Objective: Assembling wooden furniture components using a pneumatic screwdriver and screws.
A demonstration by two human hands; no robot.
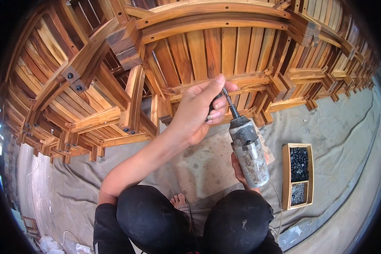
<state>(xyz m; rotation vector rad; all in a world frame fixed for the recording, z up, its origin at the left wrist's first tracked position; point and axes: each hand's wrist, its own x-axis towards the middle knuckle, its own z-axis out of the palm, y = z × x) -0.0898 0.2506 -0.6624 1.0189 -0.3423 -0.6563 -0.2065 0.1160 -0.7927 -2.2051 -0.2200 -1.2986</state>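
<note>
My right hand (238, 168) is wrapped round the grip of a worn, grey corded impact driver (249, 154), mostly hidden behind the tool's body. Its bit (230, 100) points up and away, toward my left fingertips. My left hand (204, 103) is closed in front of the woodwork, thumb and forefinger pinched beside the bit's tip. Small black fasteners (214, 103) show between its curled fingers; their exact shape is partly covered. Just beyond stands a slatted wooden furniture frame (216, 55) with curved rails and drilled holes.
More wooden frames stand in a row left and right, some with black bolts (70, 75) fitted. A divided wooden box (286, 178) of black and silver hardware lies at right. Brown board (199, 169) and grey cloth (330, 139) cover the floor. A cord (279, 199) trails from the driver.
</note>
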